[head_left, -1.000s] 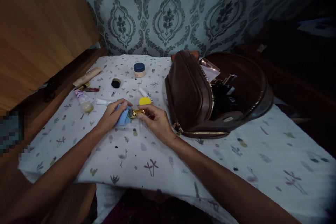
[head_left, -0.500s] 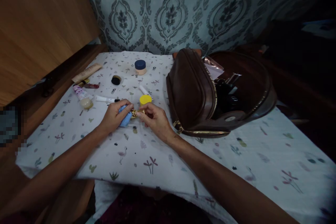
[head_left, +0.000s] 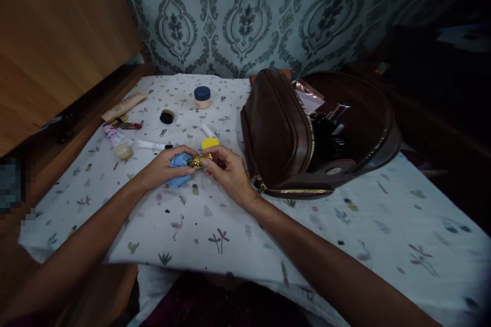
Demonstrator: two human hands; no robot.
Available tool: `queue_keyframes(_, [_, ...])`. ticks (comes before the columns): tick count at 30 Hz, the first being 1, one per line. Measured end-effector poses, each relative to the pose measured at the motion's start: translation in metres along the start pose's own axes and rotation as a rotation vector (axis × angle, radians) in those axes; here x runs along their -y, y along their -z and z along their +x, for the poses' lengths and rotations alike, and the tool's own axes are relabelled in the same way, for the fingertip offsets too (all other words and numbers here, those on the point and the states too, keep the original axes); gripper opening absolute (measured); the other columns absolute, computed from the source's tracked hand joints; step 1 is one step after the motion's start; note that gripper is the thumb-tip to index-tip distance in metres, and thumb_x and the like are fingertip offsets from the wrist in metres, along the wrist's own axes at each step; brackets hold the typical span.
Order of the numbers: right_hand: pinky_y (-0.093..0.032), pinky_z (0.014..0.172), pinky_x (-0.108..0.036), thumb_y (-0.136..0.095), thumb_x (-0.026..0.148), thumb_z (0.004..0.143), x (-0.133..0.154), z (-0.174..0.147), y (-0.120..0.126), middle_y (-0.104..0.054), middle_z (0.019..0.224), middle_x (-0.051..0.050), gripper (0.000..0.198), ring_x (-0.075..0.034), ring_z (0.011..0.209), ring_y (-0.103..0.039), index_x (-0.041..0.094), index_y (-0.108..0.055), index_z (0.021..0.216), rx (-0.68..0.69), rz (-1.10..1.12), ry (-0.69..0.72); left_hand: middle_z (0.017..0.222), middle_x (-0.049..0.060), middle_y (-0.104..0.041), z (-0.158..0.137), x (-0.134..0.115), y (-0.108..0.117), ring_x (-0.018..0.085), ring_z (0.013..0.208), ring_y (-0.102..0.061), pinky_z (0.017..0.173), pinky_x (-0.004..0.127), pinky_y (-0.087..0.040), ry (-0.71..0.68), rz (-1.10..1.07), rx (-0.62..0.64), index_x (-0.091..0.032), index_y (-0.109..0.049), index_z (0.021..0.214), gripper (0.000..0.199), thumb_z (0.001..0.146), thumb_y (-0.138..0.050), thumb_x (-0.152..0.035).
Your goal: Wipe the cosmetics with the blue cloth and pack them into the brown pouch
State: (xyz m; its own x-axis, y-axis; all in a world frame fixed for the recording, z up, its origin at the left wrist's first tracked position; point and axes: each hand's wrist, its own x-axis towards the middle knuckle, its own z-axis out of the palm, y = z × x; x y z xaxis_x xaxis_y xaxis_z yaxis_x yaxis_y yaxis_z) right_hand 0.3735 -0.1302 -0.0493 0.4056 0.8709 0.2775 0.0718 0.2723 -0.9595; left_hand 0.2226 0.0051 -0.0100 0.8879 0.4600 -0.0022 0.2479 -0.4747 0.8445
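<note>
Between my hands is a small shiny gold tube (head_left: 198, 162), like a lipstick case, lying crosswise above the table. My left hand (head_left: 163, 167) is closed around a crumpled blue cloth (head_left: 178, 176), which wraps the tube's left end. The thumb and fingers of my right hand (head_left: 228, 171) pinch the tube's right end. Just beyond my right fingers is a round yellow lid (head_left: 210, 143), with a white tube (head_left: 208, 131) behind it. A white tube with a black cap (head_left: 153, 145) lies beyond my left hand.
An open brown leather bag (head_left: 280, 133) with cosmetics inside stands on the right. Farther back are a blue-lidded jar (head_left: 202, 97) and a small black pot (head_left: 167, 116). A beige tube (head_left: 125, 106), a red lip gloss (head_left: 131, 125) and a cream-coloured round cap (head_left: 123, 152) lie at left.
The gold tube has tilted slightly and shows more of its surface. My left fingers have shifted on the blue cloth, which is bunched differently. The whole view has moved slightly.
</note>
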Motion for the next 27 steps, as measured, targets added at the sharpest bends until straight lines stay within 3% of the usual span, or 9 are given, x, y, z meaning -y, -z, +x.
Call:
queue_keyframes(7, [-0.043,0.055,-0.025,-0.072,0.046,0.083,-0.001,0.004,0.003,-0.054,0.066,0.005,0.031,-0.010,0.055,-0.049,0.019,-0.063,0.093,0.077,0.016,0.010,0.078,-0.003,-0.063,-0.002,0.003,0.002,0.013,0.067,-0.056,0.062,0.023,-0.046,0.071,-0.054,0.080,-0.019,-0.065,0.100,0.043,0.071,-0.078,-0.049])
queue_keyframes(17, [-0.045,0.059,-0.024,-0.065,0.037,0.087,0.003,0.004,0.007,-0.063,0.084,-0.001,0.021,-0.013,0.072,-0.056,0.021,-0.068,0.102,0.163,0.003,0.075,0.086,0.004,-0.070,-0.006,0.010,0.009,0.018,0.079,-0.065,0.074,0.029,-0.052,0.098,-0.309,0.223,-0.018,-0.067,0.100,0.036,0.081,-0.073,-0.047])
queue_keyframes(21, [-0.045,0.058,-0.024,-0.065,0.036,0.087,0.003,0.005,0.007,-0.063,0.085,-0.001,0.021,-0.014,0.074,-0.057,0.021,-0.068,0.102,0.162,-0.007,0.085,0.088,0.004,-0.069,-0.006,0.012,0.008,0.018,0.076,-0.064,0.071,0.029,-0.052,0.130,-0.330,0.182,-0.018,-0.066,0.100,0.040,0.077,-0.076,-0.049])
queue_keyframes(27, [-0.046,0.056,-0.025,-0.072,0.048,0.083,0.001,0.005,0.005,-0.057,0.070,0.004,0.031,-0.010,0.058,-0.052,0.020,-0.063,0.092,0.122,0.051,0.009,0.077,-0.002,-0.063,-0.005,0.014,0.005,0.013,0.065,-0.056,0.060,0.023,-0.045,0.112,-0.210,0.090,-0.020,-0.065,0.101,0.043,0.071,-0.080,-0.047])
